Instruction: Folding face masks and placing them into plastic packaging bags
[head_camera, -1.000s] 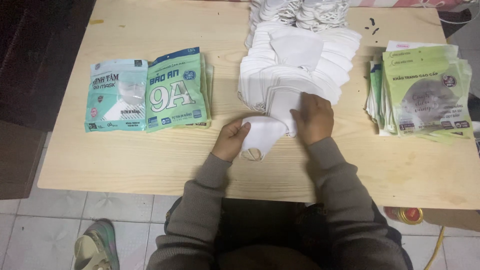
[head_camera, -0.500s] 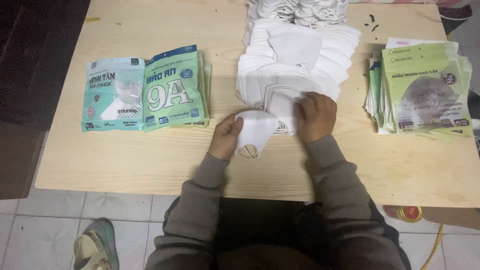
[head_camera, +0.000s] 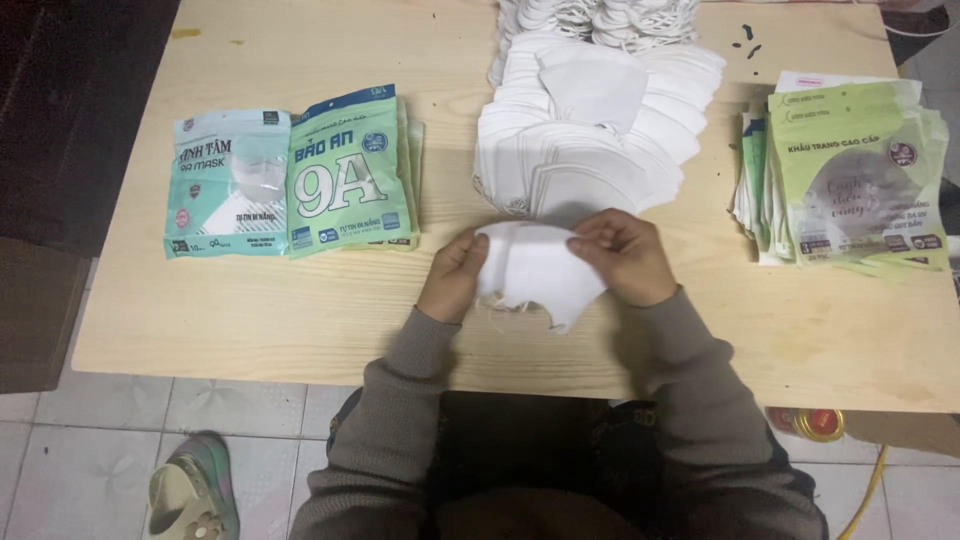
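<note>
White mask (head_camera: 540, 272) partly behind hands (head_camera: 545, 262)

My left hand (head_camera: 452, 277) and right hand (head_camera: 625, 257) pinch a folded white fabric mask (head_camera: 535, 272) between them, near edge of the pale wooden table (head_camera: 280, 320). Behind it: fanned pile of white masks (head_camera: 590, 130). Far left: teal-green printed packets (head_camera: 290, 175). Far right: stack of light-green pouches (head_camera: 850, 180). Dark bits (head_camera: 748, 38) at back right, probably scraps.
</note>
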